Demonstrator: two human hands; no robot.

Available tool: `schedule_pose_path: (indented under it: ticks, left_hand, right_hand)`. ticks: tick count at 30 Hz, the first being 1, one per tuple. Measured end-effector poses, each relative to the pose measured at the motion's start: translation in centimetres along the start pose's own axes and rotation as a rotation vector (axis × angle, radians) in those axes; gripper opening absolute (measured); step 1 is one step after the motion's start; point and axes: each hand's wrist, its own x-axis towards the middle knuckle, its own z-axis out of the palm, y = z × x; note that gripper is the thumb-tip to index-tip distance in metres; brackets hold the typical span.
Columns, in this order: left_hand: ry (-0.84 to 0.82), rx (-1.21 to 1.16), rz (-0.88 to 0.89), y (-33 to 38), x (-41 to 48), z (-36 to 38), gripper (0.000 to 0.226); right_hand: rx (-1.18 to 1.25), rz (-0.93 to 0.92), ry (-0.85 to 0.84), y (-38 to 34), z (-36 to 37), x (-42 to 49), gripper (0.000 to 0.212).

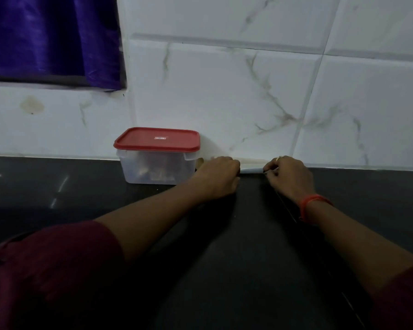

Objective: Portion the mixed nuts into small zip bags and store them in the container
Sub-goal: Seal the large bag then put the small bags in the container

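Fingers curled on both hands, left hand and right hand each pinching one end of a zip bag, seen only as a thin pale strip; contents cannot tell. Bag lies at the bench back edge, tiled wall tight at twelve o'clock. Container, red lid on, just beside left hand at nine o'clock. Open dark bench at six and three o'clock. Purple curtain at ten o'clock.

One head-worn wide-angle view looks forward and down across the dark countertop toward the near tiled wall.
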Motion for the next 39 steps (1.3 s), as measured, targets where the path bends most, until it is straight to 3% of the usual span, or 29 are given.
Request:
schedule_pose_path:
  ticks: [4,12,17,22,29,33,39]
  left_hand:
    - [-0.069,0.088,-0.016,0.4,2.6,1.3,0.035]
    - [-0.011,0.149,-0.038,-0.4,4.3,2.9,0.032]
    - [0.022,0.224,-0.007,-1.5,5.6,3.6,0.030]
    - [0.064,0.364,0.042,-1.6,6.2,3.8,0.027]
    - [0.144,0.414,-0.030,-2.1,5.8,3.1,0.033]
    - [0.112,0.469,0.042,-2.3,5.3,3.2,0.025]
    - [0.029,0.472,0.069,-2.2,5.0,3.2,0.018]
  right_hand:
    - [-0.054,-0.089,0.011,1.4,1.4,0.4,0.023]
    - [-0.189,-0.239,0.029,2.8,2.6,2.7,0.034]
    - [-0.236,-0.226,0.035,2.7,3.1,4.0,0.033]
    - [-0.243,-0.218,0.073,2.5,3.3,4.7,0.018]
    - [-0.006,-0.144,0.033,1.9,3.2,5.2,0.017]
    - [-0.138,-0.183,0.065,1.7,3.6,5.1,0.020]
    - [-0.139,-0.195,0.089,2.4,2.3,4.4,0.028]
